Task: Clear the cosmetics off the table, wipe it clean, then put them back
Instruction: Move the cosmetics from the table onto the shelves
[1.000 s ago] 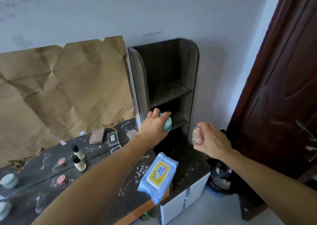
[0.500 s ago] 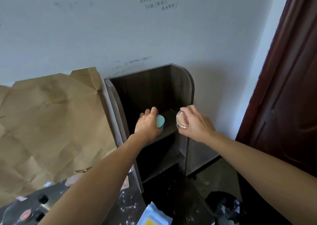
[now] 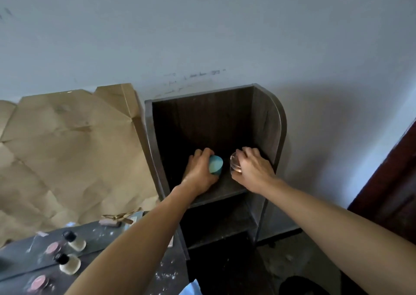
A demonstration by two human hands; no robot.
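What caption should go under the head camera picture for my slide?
Left hand holds a teal jar and right hand a clear jar on the upper shelf.

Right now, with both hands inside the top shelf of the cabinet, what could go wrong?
1. The left hand holds the teal jar tilted, not flat on the top shelf; released now, it may roll off the front edge.
2. The clear jar in the right hand sits close beside the teal one; they may knock together.
3. The left forearm passes above the small bottles on the table; pulling back low could tip them.
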